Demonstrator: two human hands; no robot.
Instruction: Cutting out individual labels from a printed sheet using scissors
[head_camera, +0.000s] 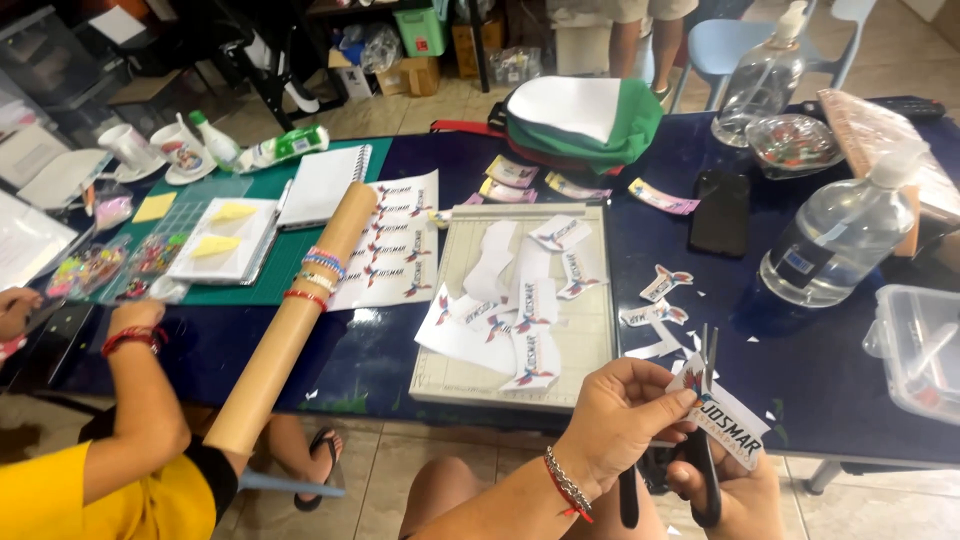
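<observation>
My left hand (622, 412) pinches a white printed paper label (738, 425) near the front edge of the dark blue table (800, 370). Low at the frame's bottom, my right hand (735, 492) grips black-handled scissors (706, 440), whose blades point up and cut into the label. A grey cutting board (585, 340) lies just left of my hands, covered with several cut-out printed labels (530, 305). More cut labels (662, 285) and paper scraps lie on the table above my hands.
A person in a yellow shirt (60, 500) sits at left beside a cardboard tube (290, 330) ringed with bracelets. Two clear pump bottles (840, 235), a black phone (720, 212), a clear plastic box (920, 350), a green-white bag (585, 120), a notebook (322, 185) and a green mat (280, 260) crowd the table.
</observation>
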